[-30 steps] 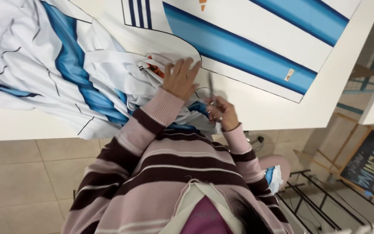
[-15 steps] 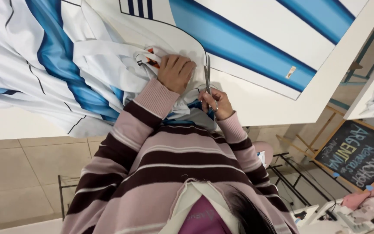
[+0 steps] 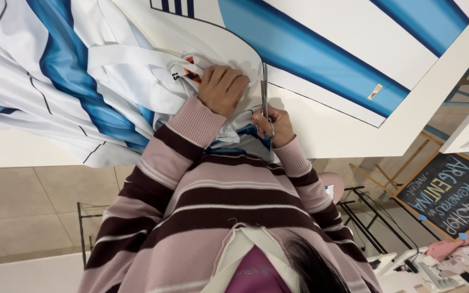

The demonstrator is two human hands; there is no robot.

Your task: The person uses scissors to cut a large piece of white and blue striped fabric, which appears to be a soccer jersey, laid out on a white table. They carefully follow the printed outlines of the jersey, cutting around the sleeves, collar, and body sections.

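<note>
Right hand [image 3: 279, 126] closed through scissors [image 3: 265, 97] handles, blades now further up printed line than a second ago. Left hand [image 3: 222, 89] flat, pinning fabric [image 3: 137, 81] on table [image 3: 354, 135] beside cut. Cut advancing steadily.

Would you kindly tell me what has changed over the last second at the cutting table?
The right hand has brought the scissors upright against the curved printed line, close beside the left hand. The left hand still presses the bunched white and blue fabric down on the white table.
</note>
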